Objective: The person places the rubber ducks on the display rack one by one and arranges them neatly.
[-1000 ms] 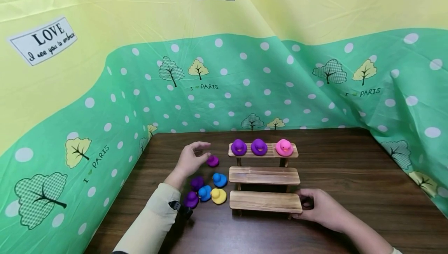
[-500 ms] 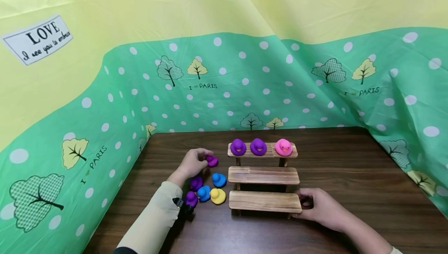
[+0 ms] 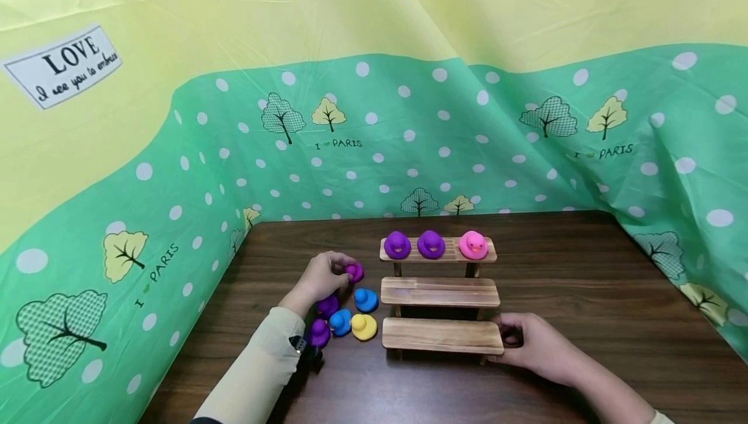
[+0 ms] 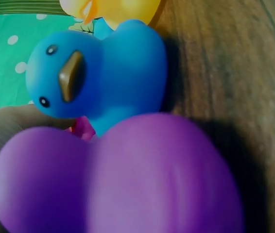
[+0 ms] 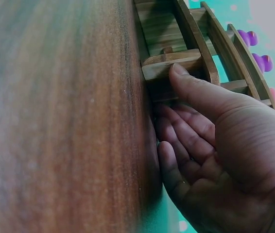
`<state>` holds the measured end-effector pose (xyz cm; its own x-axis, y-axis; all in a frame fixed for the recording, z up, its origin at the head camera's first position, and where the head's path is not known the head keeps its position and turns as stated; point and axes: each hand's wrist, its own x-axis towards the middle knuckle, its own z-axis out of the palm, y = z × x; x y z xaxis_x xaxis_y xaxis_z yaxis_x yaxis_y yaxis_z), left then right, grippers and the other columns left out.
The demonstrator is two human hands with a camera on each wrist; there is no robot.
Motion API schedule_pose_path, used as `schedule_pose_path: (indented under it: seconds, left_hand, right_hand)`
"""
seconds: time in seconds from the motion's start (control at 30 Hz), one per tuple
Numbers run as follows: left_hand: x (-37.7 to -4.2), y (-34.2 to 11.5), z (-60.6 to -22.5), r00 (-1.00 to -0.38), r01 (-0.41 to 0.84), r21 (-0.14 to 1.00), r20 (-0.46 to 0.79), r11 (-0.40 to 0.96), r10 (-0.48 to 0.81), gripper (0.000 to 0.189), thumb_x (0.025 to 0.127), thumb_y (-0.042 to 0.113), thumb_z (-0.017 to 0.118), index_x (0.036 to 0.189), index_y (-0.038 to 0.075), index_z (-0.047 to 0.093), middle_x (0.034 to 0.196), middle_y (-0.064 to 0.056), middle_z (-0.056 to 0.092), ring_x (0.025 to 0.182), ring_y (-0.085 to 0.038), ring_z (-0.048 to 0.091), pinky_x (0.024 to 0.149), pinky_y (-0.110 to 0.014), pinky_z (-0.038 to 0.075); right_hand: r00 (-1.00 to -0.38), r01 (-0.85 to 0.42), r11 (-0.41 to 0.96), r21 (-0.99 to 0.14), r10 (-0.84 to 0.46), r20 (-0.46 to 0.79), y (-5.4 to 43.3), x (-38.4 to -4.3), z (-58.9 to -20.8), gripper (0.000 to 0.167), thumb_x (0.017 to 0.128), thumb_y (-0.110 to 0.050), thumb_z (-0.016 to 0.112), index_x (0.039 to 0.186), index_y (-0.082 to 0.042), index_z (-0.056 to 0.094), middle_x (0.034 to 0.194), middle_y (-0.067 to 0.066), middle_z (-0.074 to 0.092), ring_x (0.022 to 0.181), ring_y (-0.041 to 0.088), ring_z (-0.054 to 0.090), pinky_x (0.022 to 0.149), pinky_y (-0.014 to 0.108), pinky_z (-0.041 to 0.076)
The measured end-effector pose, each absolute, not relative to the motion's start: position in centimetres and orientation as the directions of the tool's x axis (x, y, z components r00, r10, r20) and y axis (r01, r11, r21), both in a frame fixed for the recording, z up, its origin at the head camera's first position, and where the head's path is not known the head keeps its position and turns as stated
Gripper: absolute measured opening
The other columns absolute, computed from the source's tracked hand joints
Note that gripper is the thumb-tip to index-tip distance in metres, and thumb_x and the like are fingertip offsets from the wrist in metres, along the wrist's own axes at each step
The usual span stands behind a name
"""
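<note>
My left hand (image 3: 321,276) pinches a magenta-purple rubber duck (image 3: 354,273) between thumb and fingers, low over the table left of the stand. In the left wrist view only a sliver of that duck (image 4: 83,129) shows, behind nearer ducks. Below the hand sit a blue duck (image 3: 365,300), another blue duck (image 3: 341,323), a yellow duck (image 3: 364,326) and two purple ones, one of them a purple duck (image 3: 319,333) near the sleeve. My right hand (image 3: 534,346) holds the lower right end of a three-step wooden stand (image 3: 442,335), its thumb (image 5: 196,90) against the end support.
On the stand's top step are two purple ducks, one a purple duck (image 3: 431,245) in the middle, and a pink duck (image 3: 473,245) at right. The dark wooden table (image 3: 561,268) ends at a green and yellow printed cloth (image 3: 374,119) behind and at the sides.
My left hand has come down and closed its thumb and fingers on the magenta-purple duck. The right hand stays at the stand's end.
</note>
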<state>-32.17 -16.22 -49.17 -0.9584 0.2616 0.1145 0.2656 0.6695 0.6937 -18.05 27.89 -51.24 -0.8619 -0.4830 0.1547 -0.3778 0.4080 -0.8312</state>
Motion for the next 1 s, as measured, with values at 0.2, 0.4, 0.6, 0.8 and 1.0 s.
schedule_pose_path:
  seconds: [0.2,0.4,0.6,0.8,1.0]
  left_hand:
    - [-32.03,-16.09,-49.15,-0.948,0.305,0.681,0.150,0.666,0.280,0.026,0.088,0.008,0.086,0.113,0.014,0.081,0.110,-0.001,0.072,0.103,-0.022,0.069,0.090,-0.041,0.058]
    - [-32.22,-16.07,-49.41,-0.956,0.282,0.675,0.136,0.682,0.260,0.029,0.086,0.007,0.088,0.113,0.015,0.082,0.111,0.002,0.073,0.109,-0.023,0.067,0.096,-0.043,0.055]
    - [-32.34,-16.14,-49.70,-0.954,0.290,0.676,0.147,0.677,0.262,0.029,0.085,0.007,0.088,0.112,0.015,0.082,0.110,0.001,0.075,0.103,-0.020,0.069,0.091,-0.041,0.058]
    - [-32.12,-16.09,-49.59,-0.962,0.262,0.686,0.124,0.679,0.245,0.031,0.084,0.005,0.088,0.112,0.016,0.082,0.109,0.001,0.074,0.098,-0.017,0.068,0.087,-0.038,0.058]
    - [-31.99,-16.03,-49.56,-0.958,0.276,0.683,0.133,0.677,0.255,0.031,0.085,0.003,0.087,0.113,0.013,0.082,0.109,-0.001,0.074,0.095,-0.016,0.069,0.083,-0.036,0.059]
  right_hand:
    - [-0.862,-0.373,0.407,-0.833,-0.484,0.150,27.92,-18.08,-51.16,0.027,0.086,-0.018,0.088,0.108,-0.013,0.073,0.098,-0.007,0.074,0.089,0.008,0.070,0.075,0.027,0.061]
    - [-0.864,-0.365,0.411,-0.835,-0.483,0.140,27.84,-18.05,-51.03,0.027,0.086,-0.019,0.089,0.108,-0.013,0.073,0.096,-0.008,0.074,0.088,0.008,0.070,0.073,0.027,0.060]
    - [-0.871,-0.350,0.421,-0.837,-0.475,0.125,27.80,-18.01,-51.11,0.030,0.086,-0.021,0.089,0.109,-0.013,0.073,0.097,-0.007,0.074,0.089,0.008,0.070,0.074,0.027,0.060]
    - [-0.872,-0.347,0.422,-0.837,-0.475,0.122,27.82,-18.05,-51.30,0.032,0.085,-0.022,0.090,0.111,-0.012,0.073,0.098,-0.007,0.075,0.090,0.008,0.071,0.074,0.026,0.060]
    - [-0.871,-0.345,0.418,-0.840,-0.476,0.121,27.82,-18.07,-51.32,0.033,0.085,-0.022,0.090,0.111,-0.011,0.073,0.098,-0.007,0.075,0.089,0.008,0.071,0.074,0.026,0.060]
